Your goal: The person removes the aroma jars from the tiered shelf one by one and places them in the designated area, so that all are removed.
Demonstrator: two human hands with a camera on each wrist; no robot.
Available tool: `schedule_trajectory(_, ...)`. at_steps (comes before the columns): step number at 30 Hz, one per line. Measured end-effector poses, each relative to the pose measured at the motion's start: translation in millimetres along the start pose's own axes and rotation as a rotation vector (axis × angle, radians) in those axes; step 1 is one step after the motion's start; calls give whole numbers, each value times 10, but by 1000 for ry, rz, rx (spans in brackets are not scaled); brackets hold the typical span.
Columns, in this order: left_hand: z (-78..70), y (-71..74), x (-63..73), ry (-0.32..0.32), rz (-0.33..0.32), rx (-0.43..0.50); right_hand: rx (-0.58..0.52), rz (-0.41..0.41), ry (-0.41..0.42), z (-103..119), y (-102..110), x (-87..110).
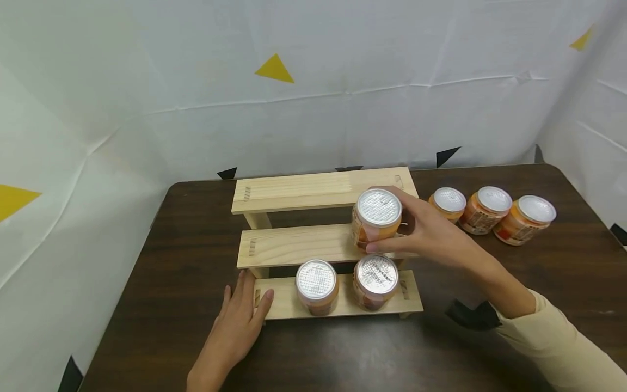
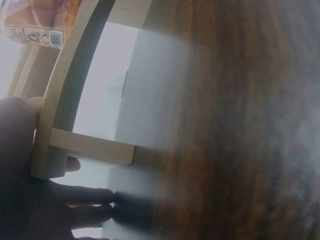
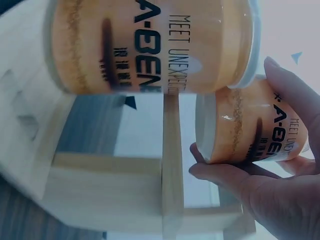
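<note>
A three-tier wooden rack (image 1: 284,242) stands on the dark table. My right hand (image 1: 431,231) grips a can (image 1: 378,218) with a silver lid and orange sides around its body. That can is upright at the right part of the middle tier; whether its base touches the wood cannot be told. Two similar cans, a left one (image 1: 317,286) and a right one (image 1: 376,280), stand on the lowest tier. At that tier's left end my left hand (image 1: 237,316) holds the rack, thumb on top and fingers along the end, some fingertips reaching the table (image 2: 215,125).
Three more cans stand on the table right of the rack: a near-left can (image 1: 448,204), a middle can (image 1: 487,209) and a right can (image 1: 526,219). A white sheet (image 1: 313,125) with yellow and black triangles hangs behind and at both sides.
</note>
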State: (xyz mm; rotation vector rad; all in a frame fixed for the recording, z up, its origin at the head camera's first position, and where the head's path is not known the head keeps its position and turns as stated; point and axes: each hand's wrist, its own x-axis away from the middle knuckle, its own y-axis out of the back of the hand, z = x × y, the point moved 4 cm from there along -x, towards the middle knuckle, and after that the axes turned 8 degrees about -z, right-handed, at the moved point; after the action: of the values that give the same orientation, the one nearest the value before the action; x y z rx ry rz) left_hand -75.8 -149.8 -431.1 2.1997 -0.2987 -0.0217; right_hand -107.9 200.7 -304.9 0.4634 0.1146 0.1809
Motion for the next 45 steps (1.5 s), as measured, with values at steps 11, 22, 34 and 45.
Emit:
schedule_trajectory(11,29,4,8,12,1,-3,5,-102,-72,-101,246,295)
schedule_trajectory(22,95,-57,-20,-59,-94,66,83,-257,-62,-487,632,679)
schedule_trajectory(34,28,-23,-12,-39,-61,42,217,-348,-213,-1002,580,763)
schedule_trajectory(45,8,0,-3,-17,-24,4,279,-413,-311,-1264,464,714)
